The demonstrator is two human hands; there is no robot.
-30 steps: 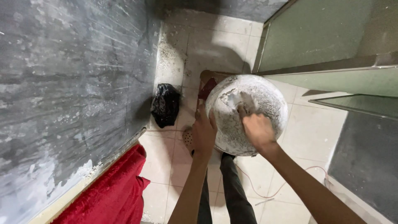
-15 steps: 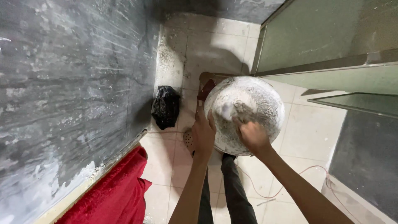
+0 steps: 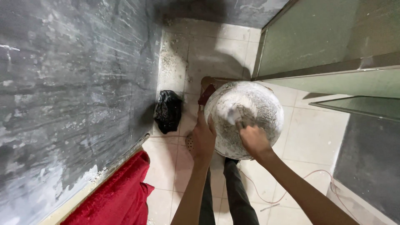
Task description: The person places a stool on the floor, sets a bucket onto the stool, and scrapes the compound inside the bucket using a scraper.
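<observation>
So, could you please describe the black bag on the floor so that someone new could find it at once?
Start at the big dark scratched wall on the left and follow its base down to the pale tiled floor. There lies the black bag, small, crumpled and glossy, just left of the round white-smeared bowl. It is the only black thing there; the cloth nearby is red.

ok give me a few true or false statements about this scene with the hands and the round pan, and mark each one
1. The left hand grips the rim of the round metal pan. True.
2. The right hand rests on the red cloth. False: it presses on the pan's whitish surface; the cloth lies lower left, apart from both hands.
3. A black bag sits on the tiled floor left of the pan. True.
4. The pan stands on the dark stone slab. False: it is held up over the floor.
5. A thin cable runs along the floor. True.
</observation>
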